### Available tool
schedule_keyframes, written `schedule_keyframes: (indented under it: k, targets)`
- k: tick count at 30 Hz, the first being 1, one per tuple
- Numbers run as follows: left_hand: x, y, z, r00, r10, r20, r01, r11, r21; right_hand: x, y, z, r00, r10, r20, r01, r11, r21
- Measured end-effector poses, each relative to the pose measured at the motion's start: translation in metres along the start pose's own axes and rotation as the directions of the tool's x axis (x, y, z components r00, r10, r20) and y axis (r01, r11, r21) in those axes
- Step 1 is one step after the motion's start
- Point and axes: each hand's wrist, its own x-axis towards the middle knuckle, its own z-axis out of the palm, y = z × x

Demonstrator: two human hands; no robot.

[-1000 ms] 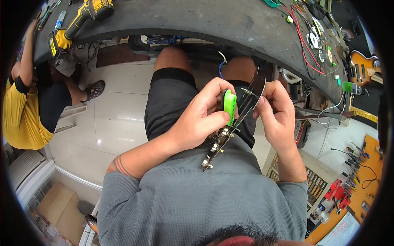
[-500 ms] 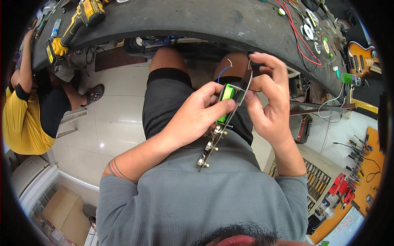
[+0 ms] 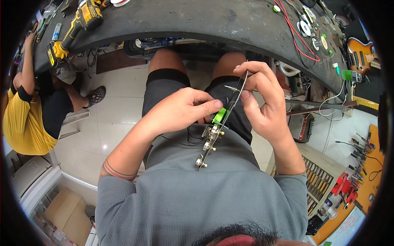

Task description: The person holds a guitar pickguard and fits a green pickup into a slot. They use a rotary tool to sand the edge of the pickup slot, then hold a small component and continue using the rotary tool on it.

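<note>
Above my lap a thin guitar pickguard (image 3: 239,93) stands on edge, its far end between the fingers and thumb of my right hand (image 3: 266,96). My left hand (image 3: 186,110) pinches a bright green pickup (image 3: 220,116) on the pickguard's left side, though most of the fingers are hidden behind the hand. A screw with a spring round it (image 3: 232,88) sticks out leftward from the pickguard, apart from the pickup. Along the near end sit several metal potentiometers (image 3: 209,145), their brass-coloured shafts poking through to the right. Dark wires (image 3: 189,139) hang beside them.
A dark workbench (image 3: 176,18) runs across the far side, with a yellow cordless drill (image 3: 84,18) at left and red cable (image 3: 296,35) at right. Another person in a yellow shirt (image 3: 30,123) sits at left. A drawer cabinet (image 3: 318,178) stands at right.
My left hand has moved left and slightly nearer, and the green pickup sits lower along the pickguard. The sprung screw now shows bare. The blue wire has gone from sight.
</note>
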Motion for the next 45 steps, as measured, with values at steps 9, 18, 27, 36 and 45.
schedule_keyframes:
  k: [9, 18, 27, 36, 45]
  targets:
    - [-0.003, 0.030, -0.015, 0.755, 0.590, -0.287, -0.546, 0.807, 0.225, -0.004, -0.001, -0.003, 1.000, 0.015, -0.005, -0.015, 0.999, 0.030]
    - [0.020, 0.032, 0.003, 0.619, 0.748, -0.240, -0.629, 0.655, 0.418, -0.001, 0.003, -0.005, 0.998, -0.023, -0.050, 0.022, 0.999, -0.025]
    - [0.056, 0.027, -0.032, 0.545, 0.741, -0.393, -0.588, 0.672, 0.451, -0.003, 0.002, -0.010, 0.999, 0.006, -0.045, -0.011, 0.995, -0.099]
    - [0.228, 0.111, -0.119, 0.674, 0.709, -0.209, -0.326, 0.539, 0.777, 0.005, 0.011, -0.008, 0.998, -0.062, -0.023, 0.062, 0.998, 0.011]
    - [0.046, 0.055, -0.042, 0.782, 0.397, -0.480, -0.418, 0.906, 0.068, 0.001, 0.031, -0.005, 0.993, -0.073, -0.095, 0.066, 0.995, -0.075]
